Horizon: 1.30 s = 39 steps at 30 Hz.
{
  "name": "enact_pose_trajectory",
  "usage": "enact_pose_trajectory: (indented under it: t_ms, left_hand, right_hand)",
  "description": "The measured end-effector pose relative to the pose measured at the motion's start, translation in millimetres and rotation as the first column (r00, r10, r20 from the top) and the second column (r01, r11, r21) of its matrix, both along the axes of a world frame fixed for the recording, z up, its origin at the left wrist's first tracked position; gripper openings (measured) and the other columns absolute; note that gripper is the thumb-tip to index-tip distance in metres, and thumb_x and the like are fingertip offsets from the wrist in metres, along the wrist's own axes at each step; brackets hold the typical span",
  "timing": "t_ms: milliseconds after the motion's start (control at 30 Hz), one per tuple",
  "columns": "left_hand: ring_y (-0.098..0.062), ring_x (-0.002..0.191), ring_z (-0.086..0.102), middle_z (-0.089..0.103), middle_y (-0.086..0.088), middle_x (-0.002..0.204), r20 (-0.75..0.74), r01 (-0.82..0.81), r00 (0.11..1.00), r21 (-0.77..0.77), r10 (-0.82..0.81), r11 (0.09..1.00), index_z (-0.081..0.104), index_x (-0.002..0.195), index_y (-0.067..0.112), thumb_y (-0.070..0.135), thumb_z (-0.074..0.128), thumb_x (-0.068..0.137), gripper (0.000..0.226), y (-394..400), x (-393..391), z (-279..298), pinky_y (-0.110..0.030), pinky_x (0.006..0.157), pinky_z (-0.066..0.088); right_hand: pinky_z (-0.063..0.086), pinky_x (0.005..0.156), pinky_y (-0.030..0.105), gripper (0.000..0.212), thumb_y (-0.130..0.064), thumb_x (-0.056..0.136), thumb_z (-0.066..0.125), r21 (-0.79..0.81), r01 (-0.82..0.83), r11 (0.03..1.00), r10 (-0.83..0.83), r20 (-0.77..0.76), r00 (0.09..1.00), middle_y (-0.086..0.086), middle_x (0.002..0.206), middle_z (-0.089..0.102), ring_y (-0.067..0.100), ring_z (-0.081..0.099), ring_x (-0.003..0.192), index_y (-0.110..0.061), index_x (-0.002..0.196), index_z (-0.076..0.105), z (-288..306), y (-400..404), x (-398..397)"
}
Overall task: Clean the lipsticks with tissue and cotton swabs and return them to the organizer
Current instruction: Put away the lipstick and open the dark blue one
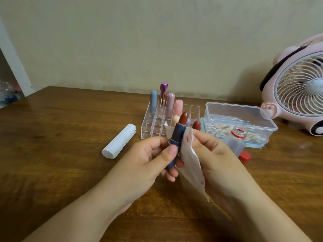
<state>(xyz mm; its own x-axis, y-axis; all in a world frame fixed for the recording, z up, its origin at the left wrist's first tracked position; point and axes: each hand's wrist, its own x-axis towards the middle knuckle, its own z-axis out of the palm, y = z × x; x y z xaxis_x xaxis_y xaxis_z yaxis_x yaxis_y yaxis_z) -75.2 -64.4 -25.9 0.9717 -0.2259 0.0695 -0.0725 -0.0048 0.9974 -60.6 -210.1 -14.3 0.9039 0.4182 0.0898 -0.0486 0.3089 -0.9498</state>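
Single head cam, looks fwd and down, close over both hands; wooden table (61, 137) fills lower frame, wall (139, 41) at 12 o'clock.

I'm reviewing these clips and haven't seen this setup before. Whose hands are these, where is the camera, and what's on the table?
There is no robot: a head-worn camera looks down at a person's own hands. The left hand holds an open dark-blue lipstick with a brick-red bullet. The right hand holds a stained white tissue beside it. On the brown wooden table sit a clear acrylic organizer with capped lipsticks, a white tissue roll, a clear plastic box of cotton swabs, a small uncapped bottle and a pink fan.
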Motion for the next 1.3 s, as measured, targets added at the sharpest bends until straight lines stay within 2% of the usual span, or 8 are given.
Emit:
enact_pose_trajectory:
  t_ms: [200,300,467,667,867,1033,1200,1300]
  left_hand:
    - [-0.012,0.063,0.059,0.068,0.004,0.071,0.04,0.005,0.999,0.048,-0.007,0.999,0.066,0.096,0.016,0.041,0.059,0.073,0.035,-0.4,0.0,0.1,-0.021,0.058,0.048]
    - [-0.004,0.057,0.057,0.069,0.007,0.069,0.105,-0.054,0.993,0.066,0.046,0.996,0.066,0.088,0.023,0.048,0.062,0.063,0.035,-0.7,-0.5,0.4,-0.016,0.052,0.043]
    - [0.0,0.051,0.056,0.067,0.009,0.065,0.132,-0.125,0.984,0.015,0.122,0.992,0.068,0.086,0.023,0.04,0.069,0.061,0.03,-1.6,-0.7,3.8,-0.011,0.049,0.043]
    - [-0.018,0.055,0.058,0.061,-0.01,0.066,-0.167,0.045,0.982,-0.235,-0.086,0.971,0.06,0.1,0.001,0.042,0.05,0.079,0.047,-1.8,-4.1,4.5,-0.026,0.053,0.05]
    - [-0.01,0.05,0.054,0.063,-0.002,0.06,0.034,-0.098,0.994,-0.097,0.102,0.99,0.067,0.084,0.011,0.035,0.066,0.065,0.031,0.2,-0.2,2.9,-0.021,0.05,0.046]
    - [-0.01,0.066,0.064,0.068,0.006,0.074,0.291,-0.261,0.93,0.094,0.224,0.961,0.061,0.078,0.034,0.044,0.081,0.062,0.027,-0.5,2.7,-9.5,-0.031,0.065,0.056]
    - [-0.018,0.066,0.064,0.068,-0.004,0.073,-0.034,0.003,0.999,-0.113,-0.007,0.994,0.062,0.101,0.013,0.052,0.057,0.082,0.044,-5.5,-5.8,0.1,-0.031,0.065,0.052]
    - [-0.017,0.056,0.058,0.062,-0.008,0.066,-0.109,0.026,0.993,-0.19,-0.048,0.981,0.064,0.096,0.004,0.042,0.052,0.077,0.044,-6.8,-6.2,3.3,-0.025,0.055,0.049]
  right_hand:
    - [0.053,0.055,0.035,0.041,-0.022,0.088,0.05,0.057,-0.049,0.997,0.046,0.065,0.997,0.024,0.068,0.053,0.028,0.054,0.055,0.015,0.105,0.057,-0.1,2.7,-1.6]
    - [0.057,0.068,0.043,0.032,-0.026,0.092,0.053,-0.009,0.051,0.999,-0.049,0.132,0.99,0.037,0.082,0.059,0.035,0.063,0.068,0.004,0.095,0.066,-1.6,4.4,-4.6]
    - [0.054,0.078,0.056,0.031,-0.034,0.09,0.055,-0.034,0.127,0.991,-0.12,0.153,0.981,0.029,0.092,0.066,0.046,0.065,0.084,-0.009,0.099,0.071,-6.3,7.7,-3.7]
    - [0.046,0.041,0.037,0.033,-0.031,0.092,0.05,0.152,0.027,0.988,-0.036,0.057,0.998,0.025,0.065,0.051,0.027,0.046,0.044,-0.001,0.098,0.063,4.1,8.4,-8.4]
    - [0.053,0.047,0.036,0.032,-0.023,0.084,0.047,0.224,0.049,0.973,-0.054,0.016,0.998,0.022,0.067,0.058,0.029,0.055,0.05,0.006,0.091,0.059,11.5,12.1,-15.0]
    - [0.057,0.055,0.028,0.033,-0.019,0.082,0.046,0.278,0.083,0.957,-0.081,-0.019,0.997,0.016,0.078,0.069,0.019,0.068,0.066,0.007,0.095,0.061,10.1,12.9,-14.4]
    - [0.035,0.039,0.03,0.03,-0.031,0.093,0.05,0.096,0.16,0.983,-0.165,0.054,0.985,0.019,0.065,0.053,0.027,0.041,0.046,-0.005,0.088,0.064,5.9,12.2,-10.8]
    - [0.04,0.038,0.033,0.03,-0.029,0.091,0.048,0.142,0.101,0.985,-0.111,0.06,0.992,0.016,0.059,0.054,0.024,0.041,0.041,-0.003,0.093,0.062,2.0,12.0,-8.7]
